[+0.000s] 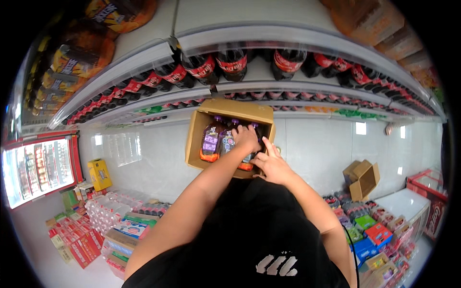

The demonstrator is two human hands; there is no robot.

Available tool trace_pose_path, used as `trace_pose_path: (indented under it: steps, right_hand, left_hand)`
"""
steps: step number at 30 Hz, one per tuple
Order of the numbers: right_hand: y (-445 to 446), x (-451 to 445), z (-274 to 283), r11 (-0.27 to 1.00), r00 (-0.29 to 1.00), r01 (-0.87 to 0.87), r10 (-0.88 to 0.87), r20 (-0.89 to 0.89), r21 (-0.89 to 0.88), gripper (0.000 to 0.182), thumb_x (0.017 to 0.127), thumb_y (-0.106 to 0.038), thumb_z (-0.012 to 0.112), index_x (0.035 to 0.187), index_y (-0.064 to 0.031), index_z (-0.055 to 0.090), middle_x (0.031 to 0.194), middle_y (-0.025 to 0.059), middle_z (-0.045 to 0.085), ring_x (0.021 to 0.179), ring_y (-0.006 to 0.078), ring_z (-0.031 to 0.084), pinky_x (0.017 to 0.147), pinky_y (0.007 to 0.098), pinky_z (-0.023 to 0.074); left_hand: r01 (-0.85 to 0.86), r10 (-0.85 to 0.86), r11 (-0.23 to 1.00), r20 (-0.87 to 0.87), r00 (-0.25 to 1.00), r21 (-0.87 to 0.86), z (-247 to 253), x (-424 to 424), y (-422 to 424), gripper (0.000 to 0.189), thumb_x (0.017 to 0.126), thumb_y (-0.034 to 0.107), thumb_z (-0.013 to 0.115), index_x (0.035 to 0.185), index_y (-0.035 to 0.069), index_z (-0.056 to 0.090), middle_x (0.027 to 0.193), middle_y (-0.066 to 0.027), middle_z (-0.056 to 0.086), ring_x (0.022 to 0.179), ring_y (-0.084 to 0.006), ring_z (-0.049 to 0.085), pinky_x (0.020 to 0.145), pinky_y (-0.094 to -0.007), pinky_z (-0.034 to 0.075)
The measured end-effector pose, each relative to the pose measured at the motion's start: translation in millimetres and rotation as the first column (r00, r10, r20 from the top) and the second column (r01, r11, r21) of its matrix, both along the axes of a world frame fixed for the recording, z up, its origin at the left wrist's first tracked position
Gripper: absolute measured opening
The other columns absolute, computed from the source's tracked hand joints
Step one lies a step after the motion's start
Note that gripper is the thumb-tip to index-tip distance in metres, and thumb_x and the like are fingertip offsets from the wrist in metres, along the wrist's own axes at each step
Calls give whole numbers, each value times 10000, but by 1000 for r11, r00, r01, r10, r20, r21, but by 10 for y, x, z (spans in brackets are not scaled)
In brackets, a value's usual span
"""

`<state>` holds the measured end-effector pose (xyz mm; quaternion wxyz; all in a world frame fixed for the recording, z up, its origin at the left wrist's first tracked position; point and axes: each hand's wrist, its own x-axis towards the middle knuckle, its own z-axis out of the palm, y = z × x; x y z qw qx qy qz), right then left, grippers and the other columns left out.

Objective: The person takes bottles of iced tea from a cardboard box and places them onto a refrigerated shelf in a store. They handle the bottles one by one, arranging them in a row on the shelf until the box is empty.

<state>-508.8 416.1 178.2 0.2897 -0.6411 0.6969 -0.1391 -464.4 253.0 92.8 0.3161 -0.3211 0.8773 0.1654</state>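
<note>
An open cardboard box (194, 144) is in front of my body, holding several plastic bottles with purple caps and dark contents. One bottle with a purple and orange label (210, 142) stands at the box's left side. Beside it is another bottle (226, 141), partly covered by my left forearm. My left hand (246, 138) reaches into the box over the bottles at the right; its fingers are near a purple cap (255, 125). My right hand (271, 162) lies at the box's right side, fingers apart over the rim. Whether my left hand grips a bottle is hidden.
Shelves (273, 34) with red-labelled cola bottles (232, 64) curve across ahead. An open carton (363, 180) rests on the floor at right, near stacked drinks and a chest freezer (407, 205). At left are a lit glass-door fridge (43, 167), a yellow box (100, 175) and packed bottles (108, 210).
</note>
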Motion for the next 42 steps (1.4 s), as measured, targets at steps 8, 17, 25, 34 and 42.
trace_pose_path:
  steps: [8,17,25,34,42]
  right_hand:
    - [10,-163,-70,980,951,105,-48,307,-172,320,819,-295,795,1079,-110,778,1090,95,738,1504,441,324,1224,548,313]
    - [-32,-147,269,853,783,506,-391,485,-129,597,788,-220,849,1296,-18,611,1187,194,632,1261,402,579,1101,455,458]
    - [-379,159,1027,910,260,410,-174,950,55,1144,731,-100,893,1620,-30,176,1500,137,454,1389,246,477,1177,420,386]
    - [-346,303,1179,825,361,566,-252,898,4,1068,774,-104,847,1613,-10,193,1466,161,503,1326,255,541,1125,408,437]
    - [-544,-453,1578,755,854,353,-18,521,-553,799,941,-394,688,1561,14,392,1234,187,661,1130,302,655,1018,428,499]
  left_hand:
    - [-63,237,956,-633,737,285,191,705,-116,982,723,262,861,1483,-37,318,1310,-303,523,1196,-511,570,1001,-539,503]
    - [53,166,969,-797,581,240,1427,1182,-55,987,753,263,852,1555,-10,347,1487,-250,487,1363,-436,483,1143,-485,410]
    - [181,803,559,-583,125,809,2293,1150,-283,1048,774,124,883,1576,-53,232,1519,-220,457,1422,-290,467,1186,-419,377]
    - [35,782,581,-569,256,813,2082,1327,-72,1151,767,253,909,1586,-29,151,1471,-221,490,1358,-307,528,1152,-439,409]
    - [349,932,335,-362,13,875,2708,1207,-528,892,816,181,849,1504,-16,318,1336,-139,587,1224,-219,613,1064,-403,507]
